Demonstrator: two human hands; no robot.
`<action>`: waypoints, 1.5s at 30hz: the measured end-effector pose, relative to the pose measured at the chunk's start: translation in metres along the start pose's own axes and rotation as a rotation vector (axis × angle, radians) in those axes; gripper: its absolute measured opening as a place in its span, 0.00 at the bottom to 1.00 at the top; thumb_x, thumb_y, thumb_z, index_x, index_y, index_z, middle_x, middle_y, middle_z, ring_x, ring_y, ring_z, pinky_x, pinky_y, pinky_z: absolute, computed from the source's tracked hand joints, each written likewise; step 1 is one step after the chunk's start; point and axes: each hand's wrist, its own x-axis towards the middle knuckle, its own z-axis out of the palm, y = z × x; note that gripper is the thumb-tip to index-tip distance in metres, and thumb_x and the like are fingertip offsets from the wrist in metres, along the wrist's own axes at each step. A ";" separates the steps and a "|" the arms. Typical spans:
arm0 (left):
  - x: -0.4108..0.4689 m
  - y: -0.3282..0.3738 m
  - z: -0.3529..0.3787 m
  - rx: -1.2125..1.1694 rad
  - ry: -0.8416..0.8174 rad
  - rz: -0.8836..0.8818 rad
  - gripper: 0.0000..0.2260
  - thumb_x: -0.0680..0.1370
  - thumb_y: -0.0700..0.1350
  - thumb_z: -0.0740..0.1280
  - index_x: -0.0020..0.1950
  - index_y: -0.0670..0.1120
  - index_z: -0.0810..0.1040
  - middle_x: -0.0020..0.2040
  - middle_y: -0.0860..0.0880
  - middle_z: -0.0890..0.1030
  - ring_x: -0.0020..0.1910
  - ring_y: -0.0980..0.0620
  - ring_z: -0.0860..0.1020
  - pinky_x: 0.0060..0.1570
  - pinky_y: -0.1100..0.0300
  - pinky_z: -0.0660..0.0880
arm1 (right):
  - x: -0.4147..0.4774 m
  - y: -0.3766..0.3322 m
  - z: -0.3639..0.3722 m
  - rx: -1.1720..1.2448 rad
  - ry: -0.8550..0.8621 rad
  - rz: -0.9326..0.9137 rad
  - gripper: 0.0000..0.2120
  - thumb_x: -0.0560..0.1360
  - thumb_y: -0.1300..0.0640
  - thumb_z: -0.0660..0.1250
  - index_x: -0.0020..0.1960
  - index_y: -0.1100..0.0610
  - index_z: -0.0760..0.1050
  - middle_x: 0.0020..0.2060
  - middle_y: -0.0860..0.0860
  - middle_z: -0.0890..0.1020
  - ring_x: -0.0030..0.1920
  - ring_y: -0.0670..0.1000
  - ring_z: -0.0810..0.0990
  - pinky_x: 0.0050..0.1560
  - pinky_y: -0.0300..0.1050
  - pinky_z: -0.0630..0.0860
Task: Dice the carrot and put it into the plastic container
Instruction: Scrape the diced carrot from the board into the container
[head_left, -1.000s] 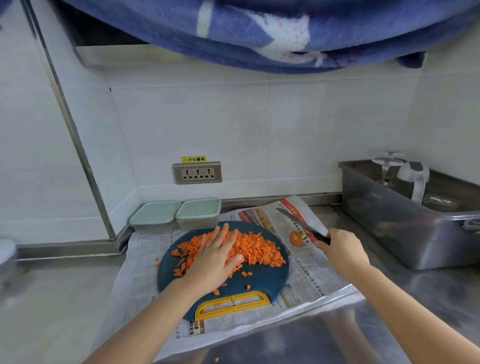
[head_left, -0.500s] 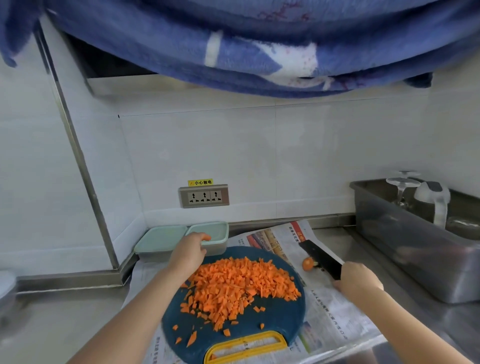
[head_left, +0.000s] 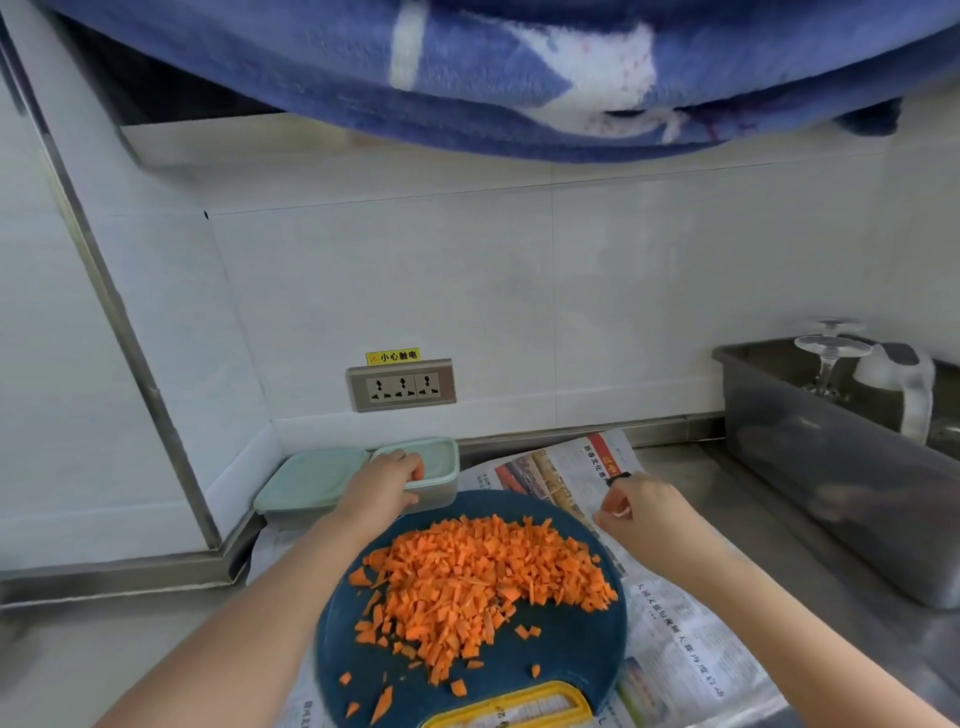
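A heap of diced carrot (head_left: 483, 577) covers the round dark-blue cutting board (head_left: 576, 654), whose yellow handle points toward me. Behind the board stand two pale-green lidded plastic containers, the left one (head_left: 311, 480) and the right one (head_left: 441, 460). My left hand (head_left: 384, 486) grips the front left edge of the right container, fingers curled over its lid. To the right of the board my right hand (head_left: 641, 512) hovers over the newspaper with curled fingers. Only a small black bit of the knife (head_left: 618, 478) shows above it; the blade is hidden.
Newspaper (head_left: 675, 639) lies under the board on the steel counter. A metal tub (head_left: 831, 467) at the right holds an upturned wine glass (head_left: 828, 358) and a white kettle (head_left: 898, 384). A wall socket (head_left: 401, 385) sits behind. A blue towel (head_left: 519, 78) hangs overhead.
My left hand left the carrot pile and reached back to grip the right container. My right hand moved in toward the board with the knife; its blade and the carrot end are now out of sight.
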 end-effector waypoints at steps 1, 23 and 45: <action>0.000 0.003 -0.003 -0.013 0.021 0.012 0.08 0.75 0.43 0.69 0.50 0.50 0.73 0.49 0.53 0.74 0.50 0.52 0.74 0.44 0.60 0.68 | -0.001 -0.003 0.001 0.058 0.014 -0.011 0.08 0.78 0.50 0.64 0.53 0.53 0.77 0.48 0.45 0.76 0.46 0.44 0.75 0.40 0.32 0.69; -0.068 0.112 -0.099 -1.285 -0.376 -0.008 0.50 0.54 0.61 0.81 0.72 0.50 0.67 0.68 0.45 0.71 0.67 0.45 0.70 0.69 0.47 0.66 | -0.049 -0.064 -0.028 1.028 -0.290 -0.258 0.52 0.57 0.42 0.77 0.75 0.44 0.55 0.63 0.50 0.74 0.57 0.47 0.78 0.48 0.39 0.79; -0.067 0.099 -0.099 -1.787 -0.377 -0.044 0.46 0.46 0.67 0.78 0.59 0.47 0.77 0.49 0.44 0.83 0.45 0.45 0.82 0.41 0.52 0.80 | -0.049 -0.021 -0.065 0.944 -0.416 -0.380 0.48 0.58 0.33 0.75 0.73 0.38 0.58 0.64 0.52 0.73 0.57 0.48 0.79 0.44 0.41 0.78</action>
